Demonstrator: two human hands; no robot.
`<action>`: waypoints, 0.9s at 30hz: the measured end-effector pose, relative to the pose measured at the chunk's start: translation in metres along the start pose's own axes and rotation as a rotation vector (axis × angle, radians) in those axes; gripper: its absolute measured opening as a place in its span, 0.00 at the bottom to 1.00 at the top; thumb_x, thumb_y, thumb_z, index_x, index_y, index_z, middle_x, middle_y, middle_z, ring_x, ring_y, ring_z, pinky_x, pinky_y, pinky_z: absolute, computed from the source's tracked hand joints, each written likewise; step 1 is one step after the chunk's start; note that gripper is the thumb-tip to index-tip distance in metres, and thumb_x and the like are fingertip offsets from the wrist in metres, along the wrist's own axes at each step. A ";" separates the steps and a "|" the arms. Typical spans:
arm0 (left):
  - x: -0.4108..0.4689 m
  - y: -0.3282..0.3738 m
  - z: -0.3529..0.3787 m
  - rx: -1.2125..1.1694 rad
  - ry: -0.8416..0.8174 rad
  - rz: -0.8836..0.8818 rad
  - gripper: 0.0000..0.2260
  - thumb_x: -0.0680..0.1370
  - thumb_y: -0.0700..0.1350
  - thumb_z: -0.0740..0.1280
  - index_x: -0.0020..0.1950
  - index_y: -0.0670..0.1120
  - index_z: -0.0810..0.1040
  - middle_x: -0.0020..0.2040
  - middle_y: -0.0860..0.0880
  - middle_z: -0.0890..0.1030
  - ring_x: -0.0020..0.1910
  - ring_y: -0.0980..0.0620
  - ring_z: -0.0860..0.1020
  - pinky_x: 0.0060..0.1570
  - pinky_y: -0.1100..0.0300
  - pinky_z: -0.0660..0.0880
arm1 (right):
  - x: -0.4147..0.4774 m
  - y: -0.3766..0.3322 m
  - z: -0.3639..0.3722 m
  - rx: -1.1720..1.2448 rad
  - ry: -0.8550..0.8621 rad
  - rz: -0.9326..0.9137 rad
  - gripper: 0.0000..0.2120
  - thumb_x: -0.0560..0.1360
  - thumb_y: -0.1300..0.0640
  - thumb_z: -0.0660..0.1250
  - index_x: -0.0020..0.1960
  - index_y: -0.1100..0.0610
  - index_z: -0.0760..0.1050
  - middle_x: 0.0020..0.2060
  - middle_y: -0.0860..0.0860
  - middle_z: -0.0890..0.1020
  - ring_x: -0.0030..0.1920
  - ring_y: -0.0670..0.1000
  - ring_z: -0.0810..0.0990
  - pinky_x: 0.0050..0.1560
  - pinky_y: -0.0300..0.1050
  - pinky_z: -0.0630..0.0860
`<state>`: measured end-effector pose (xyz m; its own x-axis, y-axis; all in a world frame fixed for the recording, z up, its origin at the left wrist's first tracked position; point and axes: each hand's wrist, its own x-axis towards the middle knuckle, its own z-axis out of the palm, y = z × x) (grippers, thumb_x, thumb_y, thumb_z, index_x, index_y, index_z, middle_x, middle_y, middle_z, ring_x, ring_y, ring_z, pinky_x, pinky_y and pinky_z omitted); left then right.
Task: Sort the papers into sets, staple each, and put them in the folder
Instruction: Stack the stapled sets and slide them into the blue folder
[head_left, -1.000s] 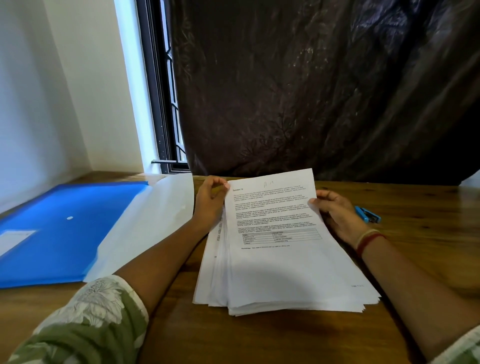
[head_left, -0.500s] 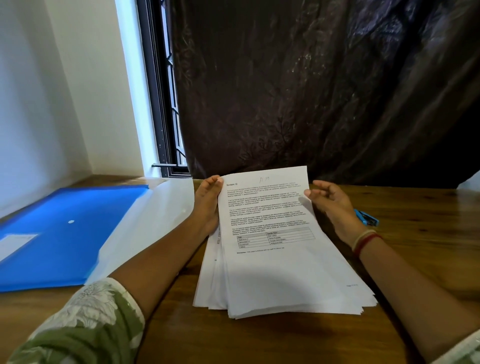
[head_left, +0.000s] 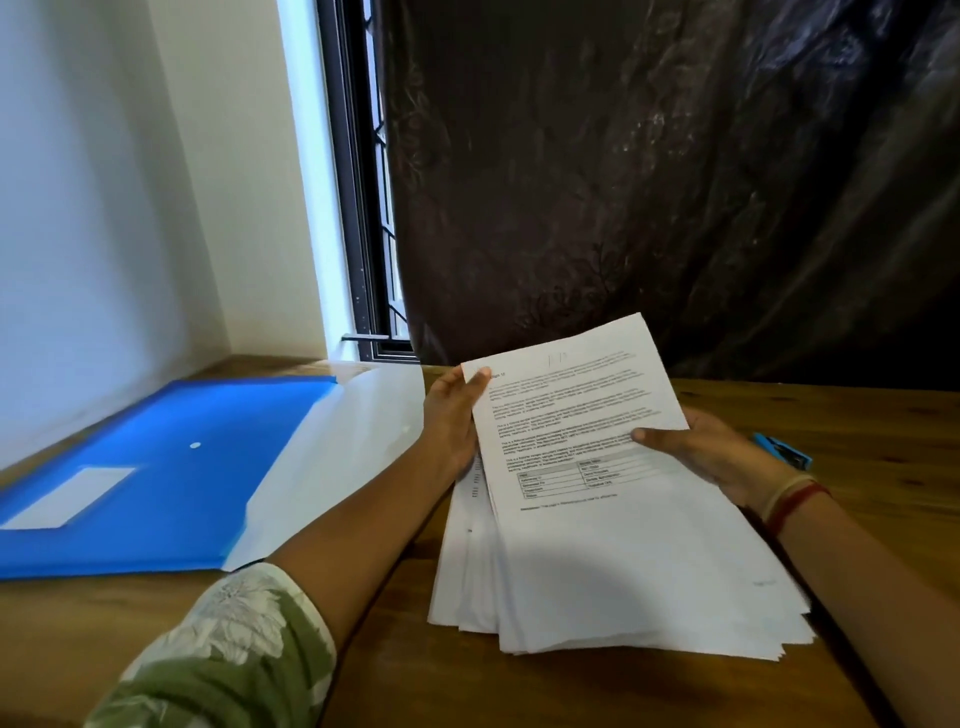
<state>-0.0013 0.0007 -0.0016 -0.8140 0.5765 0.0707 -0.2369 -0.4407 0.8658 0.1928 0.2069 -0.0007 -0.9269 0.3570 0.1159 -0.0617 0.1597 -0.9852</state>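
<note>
The left hand (head_left: 449, 421) pinches the top sheet (head_left: 576, 410) at its far-left corner, the right hand (head_left: 711, 452) at its right edge, above the paper stack (head_left: 623, 587). The blue folder (head_left: 156, 467) lies open at left.

Your sleeve (head_left: 223, 660), well behind the left hand (head_left: 449, 421), is green, white-flowered; red and cream bangles (head_left: 792, 499) sit just behind the right hand (head_left: 711, 452).
</note>
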 end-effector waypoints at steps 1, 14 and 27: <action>0.002 0.000 -0.001 0.028 0.029 0.008 0.20 0.76 0.44 0.70 0.66 0.39 0.70 0.56 0.41 0.82 0.52 0.39 0.82 0.49 0.44 0.80 | -0.001 0.000 0.000 0.017 -0.016 0.011 0.47 0.49 0.43 0.84 0.64 0.56 0.75 0.58 0.53 0.83 0.58 0.56 0.81 0.61 0.56 0.76; 0.002 0.002 -0.001 -0.044 -0.083 -0.082 0.22 0.78 0.43 0.67 0.70 0.39 0.68 0.60 0.40 0.80 0.57 0.38 0.80 0.40 0.51 0.81 | 0.000 -0.014 0.016 -0.049 0.408 -0.264 0.20 0.69 0.57 0.75 0.59 0.59 0.75 0.52 0.51 0.83 0.53 0.51 0.82 0.47 0.40 0.80; -0.014 0.020 -0.019 -0.063 -0.679 -0.316 0.14 0.56 0.37 0.83 0.36 0.42 0.83 0.45 0.41 0.82 0.48 0.42 0.81 0.43 0.49 0.82 | -0.028 -0.033 -0.021 -0.019 -0.184 -0.082 0.24 0.44 0.47 0.86 0.36 0.54 0.85 0.52 0.51 0.84 0.55 0.53 0.82 0.47 0.42 0.81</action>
<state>-0.0046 -0.0292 0.0059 -0.2006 0.9709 0.1308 -0.4516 -0.2101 0.8672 0.2283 0.2112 0.0311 -0.9712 0.1681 0.1686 -0.1340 0.1994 -0.9707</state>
